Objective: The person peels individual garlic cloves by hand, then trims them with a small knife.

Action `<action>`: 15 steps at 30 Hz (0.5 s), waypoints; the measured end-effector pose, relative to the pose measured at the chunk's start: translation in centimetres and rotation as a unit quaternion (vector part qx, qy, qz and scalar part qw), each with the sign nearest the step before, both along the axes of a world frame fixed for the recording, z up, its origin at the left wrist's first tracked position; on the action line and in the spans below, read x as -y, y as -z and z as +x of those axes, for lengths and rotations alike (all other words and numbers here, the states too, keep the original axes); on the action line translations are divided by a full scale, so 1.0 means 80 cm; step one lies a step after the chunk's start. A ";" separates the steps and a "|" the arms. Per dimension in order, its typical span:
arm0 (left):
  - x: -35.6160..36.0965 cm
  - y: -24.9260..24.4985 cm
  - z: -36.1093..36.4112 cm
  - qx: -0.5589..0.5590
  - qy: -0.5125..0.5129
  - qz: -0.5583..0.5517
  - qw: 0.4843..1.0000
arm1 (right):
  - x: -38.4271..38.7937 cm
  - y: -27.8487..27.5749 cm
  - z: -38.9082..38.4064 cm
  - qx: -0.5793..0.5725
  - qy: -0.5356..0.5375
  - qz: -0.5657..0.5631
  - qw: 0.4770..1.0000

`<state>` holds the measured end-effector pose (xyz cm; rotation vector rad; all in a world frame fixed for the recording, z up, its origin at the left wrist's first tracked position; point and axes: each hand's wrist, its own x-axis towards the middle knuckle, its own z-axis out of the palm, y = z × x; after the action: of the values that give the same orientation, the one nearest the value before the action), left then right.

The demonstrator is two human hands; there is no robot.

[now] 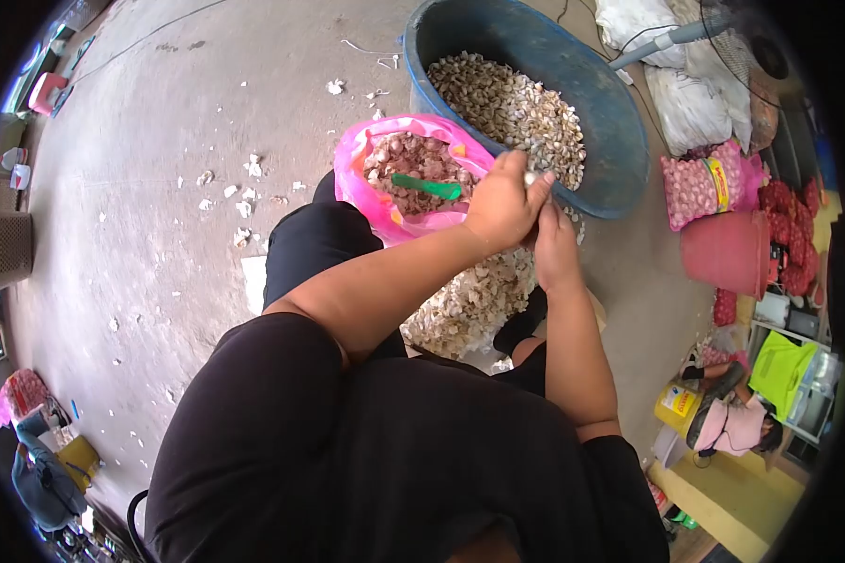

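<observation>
My left hand (502, 202) and my right hand (556, 249) meet near the rim of a blue tub (620, 174). Their fingers close together around a small whitish piece of garlic (532, 176), mostly hidden by them. Garlic cloves (512, 98) lie heaped in the tub. Left of my hands, a pink plastic bag (349, 178) stands open with purplish garlic bulbs (411, 153) inside. A green strip-like tool (427, 186) lies across these bulbs. Below my hands, between my legs, is a heap of pale garlic skins (479, 305).
Scraps of garlic skin (244, 208) dot the concrete floor. White sacks (695, 103) and a fan (756, 52) stand at upper right. A net bag of garlic (693, 192) is above a red tub (728, 251). Another person (732, 422) sits at lower right beside a yellow bucket (678, 405).
</observation>
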<state>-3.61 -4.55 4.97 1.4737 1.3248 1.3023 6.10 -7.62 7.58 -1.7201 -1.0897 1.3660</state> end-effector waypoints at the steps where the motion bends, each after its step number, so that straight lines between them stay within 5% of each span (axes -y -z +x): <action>1: 0.002 -0.002 0.001 -0.011 0.010 0.001 1.000 | 0.002 -0.002 0.002 0.084 -0.024 -0.014 0.996; 2: 0.004 -0.005 0.001 -0.023 0.020 0.002 1.000 | 0.006 0.015 0.008 0.181 -0.019 0.085 0.980; 5: 0.005 -0.012 -0.003 0.007 0.122 -0.065 0.990 | 0.013 0.017 0.030 0.187 -0.045 0.127 0.973; 6: 0.006 -0.021 -0.006 0.050 0.174 -0.124 0.976 | 0.019 -0.014 0.019 0.039 0.014 0.030 0.999; 8: 0.003 -0.017 -0.003 0.120 0.263 -0.181 0.940 | 0.035 -0.028 0.019 -0.064 0.032 0.029 0.997; 11: 0.005 -0.027 -0.007 0.280 0.308 -0.345 0.842 | 0.046 -0.046 0.017 -0.220 0.035 0.030 0.974; 15: -0.005 -0.019 -0.014 0.472 0.420 -0.418 0.653 | 0.051 -0.045 0.053 -0.439 0.062 0.076 0.893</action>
<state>-4.73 -4.14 6.50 0.3997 0.2670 0.4686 10.31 -11.72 11.16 -0.8454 -0.5260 1.6578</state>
